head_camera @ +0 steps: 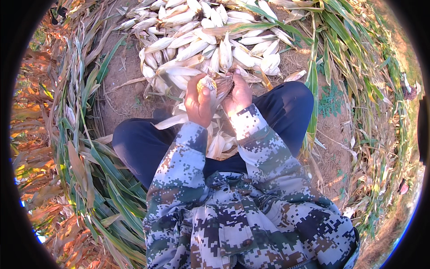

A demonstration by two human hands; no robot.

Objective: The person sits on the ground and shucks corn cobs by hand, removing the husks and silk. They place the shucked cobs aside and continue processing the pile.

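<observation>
My left hand point(198, 102) is wrapped around an ear of corn point(206, 83), whose yellow kernels show at the upper end. Beside it, my right hand point(239, 92) pinches dry husk leaves and brown silk point(224, 85) peeled to the side of the ear. The lower part of the ear is hidden by my left hand and husk. Loose pale husks point(220, 144) lie between my legs, under my wrists. Just beyond both hands spreads a heap of corn ears in pale husks point(193, 48).
My bent knees in dark trousers point(285, 111) flank the husks. Cut corn stalks with green leaves point(111, 188) lie along the left, and more stalks point(342, 33) lie on the right. Bare soil point(117, 97) shows around the heap. Dry orange-brown leaves fill the far left.
</observation>
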